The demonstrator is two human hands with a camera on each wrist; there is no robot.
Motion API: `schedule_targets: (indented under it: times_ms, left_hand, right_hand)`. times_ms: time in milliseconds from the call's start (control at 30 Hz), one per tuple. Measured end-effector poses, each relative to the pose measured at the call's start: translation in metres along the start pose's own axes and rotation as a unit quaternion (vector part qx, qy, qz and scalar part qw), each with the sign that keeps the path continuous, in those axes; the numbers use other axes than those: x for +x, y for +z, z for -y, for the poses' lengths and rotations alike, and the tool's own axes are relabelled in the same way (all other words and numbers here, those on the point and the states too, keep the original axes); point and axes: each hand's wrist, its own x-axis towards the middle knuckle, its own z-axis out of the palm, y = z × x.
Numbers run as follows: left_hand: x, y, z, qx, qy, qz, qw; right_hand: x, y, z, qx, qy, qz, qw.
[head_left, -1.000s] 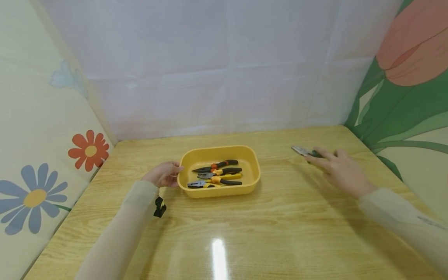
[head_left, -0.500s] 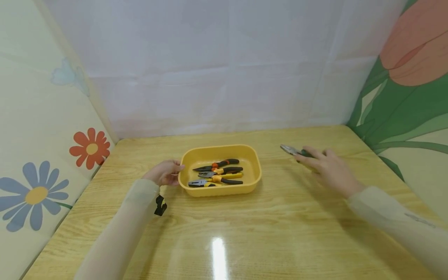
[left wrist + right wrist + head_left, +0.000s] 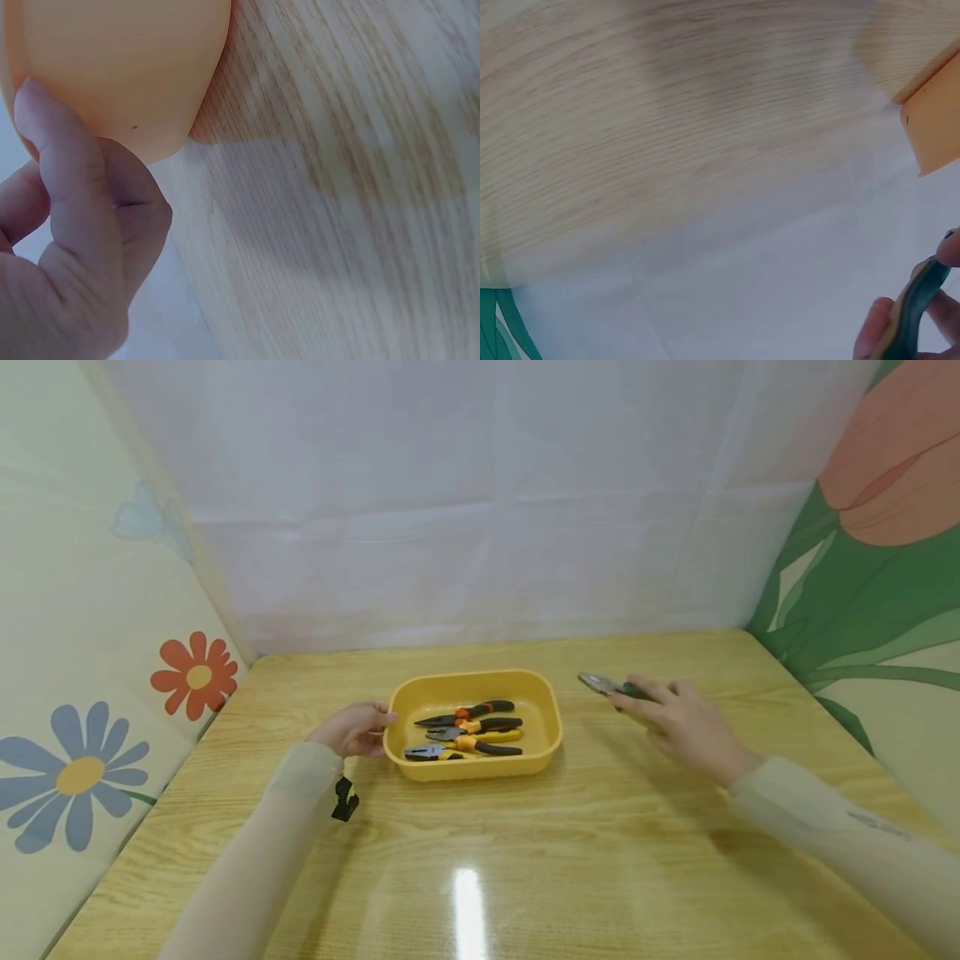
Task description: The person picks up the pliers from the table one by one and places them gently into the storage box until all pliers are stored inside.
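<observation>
A yellow plastic basket [image 3: 472, 767] stands on the table, with several pliers [image 3: 487, 724] lying inside it, their handles black, orange and yellow. At its left end my left hand [image 3: 352, 729] pinches the rim; in the left wrist view the thumb [image 3: 71, 161] lies over the wall and the curled fingers are behind it. To the right of the basket my right hand [image 3: 693, 731] holds another pair of pliers [image 3: 600, 683] above the table, metal nose pointing left toward the basket. The right wrist view shows its dark green handle [image 3: 919, 307] between the fingers.
The wood-grain table [image 3: 465, 835] reaches back to a white cloth backdrop [image 3: 487, 510]. Flower-patterned panels stand at the left [image 3: 82, 610] and right [image 3: 892, 610]. A small black and yellow item [image 3: 345, 799] shows by the left wrist.
My right hand has moved left toward the basket, bringing the pliers along. The left hand keeps its pinch on the rim, and the basket has stayed in place.
</observation>
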Motion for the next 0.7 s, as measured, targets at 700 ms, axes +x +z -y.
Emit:
schedule_targets:
  times_ms: [700]
  left_hand:
    - [-0.003, 0.002, -0.001, -0.011, 0.002, 0.002, 0.9999]
  right_hand:
    - [0.027, 0.005, 0.02, 0.019, -0.044, 0.019, 0.9987]
